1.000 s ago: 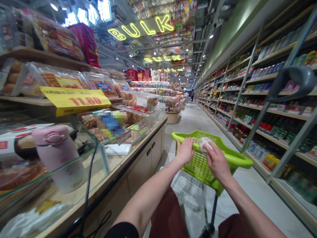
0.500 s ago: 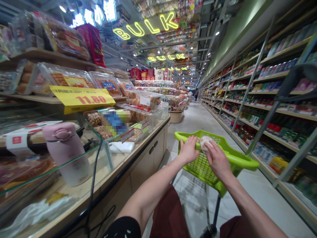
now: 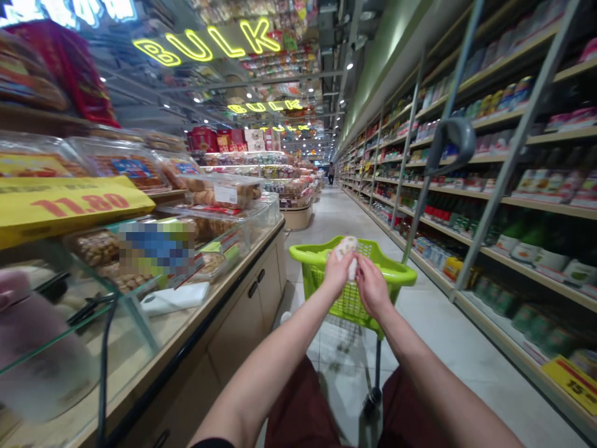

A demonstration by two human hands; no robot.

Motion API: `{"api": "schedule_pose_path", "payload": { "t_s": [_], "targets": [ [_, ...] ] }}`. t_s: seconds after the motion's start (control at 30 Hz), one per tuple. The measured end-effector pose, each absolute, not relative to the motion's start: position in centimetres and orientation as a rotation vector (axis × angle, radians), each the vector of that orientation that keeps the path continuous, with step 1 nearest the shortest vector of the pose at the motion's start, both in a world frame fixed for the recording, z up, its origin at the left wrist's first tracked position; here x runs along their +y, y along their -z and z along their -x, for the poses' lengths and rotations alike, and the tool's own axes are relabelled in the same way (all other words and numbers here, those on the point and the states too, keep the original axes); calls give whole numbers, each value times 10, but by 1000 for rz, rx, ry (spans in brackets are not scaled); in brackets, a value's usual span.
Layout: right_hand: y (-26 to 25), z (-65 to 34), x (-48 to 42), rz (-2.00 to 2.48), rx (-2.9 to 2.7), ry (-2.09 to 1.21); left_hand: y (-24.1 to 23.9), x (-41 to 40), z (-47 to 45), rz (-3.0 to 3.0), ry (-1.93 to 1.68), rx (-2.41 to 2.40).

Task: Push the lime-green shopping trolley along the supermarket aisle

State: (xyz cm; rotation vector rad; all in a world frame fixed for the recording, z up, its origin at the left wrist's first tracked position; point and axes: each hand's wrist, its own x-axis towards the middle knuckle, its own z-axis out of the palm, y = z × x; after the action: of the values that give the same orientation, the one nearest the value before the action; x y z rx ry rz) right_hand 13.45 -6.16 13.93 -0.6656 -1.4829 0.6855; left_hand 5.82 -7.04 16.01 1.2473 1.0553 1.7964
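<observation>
In front of me is a bright green shopping basket [image 3: 396, 274] on a wheeled frame. Above its near rim my left hand [image 3: 339, 272] is closed round a small white cloth [image 3: 346, 246] with brownish spots; it may be a wipe or a wrapper. My right hand [image 3: 372, 285] is closed too, its fingertips pinching the lower end of the cloth close to the left fingers. The two hands nearly touch. What lies inside the basket is mostly hidden behind them.
A counter with glass-sided bins and packed pastries [image 3: 224, 190] runs along the left, with a pink bottle [image 3: 41, 348] and a yellow price sign [image 3: 74, 205]. Tall shelves [image 3: 536, 205] line the right. A grey pole handle [image 3: 450, 146] rises beside the basket. Far down the aisle stands a person [image 3: 331, 173].
My left hand has gone from the basket's rim to the cloth, and both hands are now together on it. The view has swung right, shifting the counter and basket leftward.
</observation>
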Motion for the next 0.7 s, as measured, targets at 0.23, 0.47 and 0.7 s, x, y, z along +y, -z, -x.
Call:
{"api": "schedule_pose_path", "payload": {
  "t_s": [0.23, 0.47, 0.7],
  "targets": [
    [-128, -182, -47, 1010, -1665, 47, -165, -57, -16, -1861, -1783, 1794],
    [-117, -193, -43, 985, -1750, 235, -155, -58, -84, -2714, -995, 1739],
    [-110, -203, -39, 899, -1855, 243, -152, -43, -6, -2658, -1039, 1761]
  ]
}}
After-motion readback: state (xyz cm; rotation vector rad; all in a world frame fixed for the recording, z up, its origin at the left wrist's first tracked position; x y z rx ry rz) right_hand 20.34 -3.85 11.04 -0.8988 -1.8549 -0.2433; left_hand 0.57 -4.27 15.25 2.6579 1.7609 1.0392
